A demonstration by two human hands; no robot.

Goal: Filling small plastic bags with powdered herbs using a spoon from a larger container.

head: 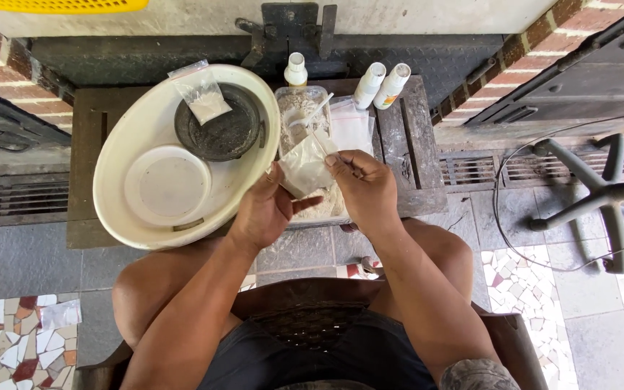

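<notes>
The small plastic bag of white powder (303, 167) hangs above the powder tray (288, 108) on the bench (417, 144), pinched closed-fingered by left hand (265, 209) and right hand (365, 186); light, limp, probably best gripped at its rim.

small clear bag of white powder (305, 167) at frame centre, another bag (200, 92) over the dark dish upper left, three white bottles (370, 84) along the top, empty bag (60, 315) lower left.

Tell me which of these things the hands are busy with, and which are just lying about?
In use:
left hand
right hand
small plastic bag of white powder
clear tray of powder

Lying about:
cream basin
dark dish
three white bottles
stool
</notes>
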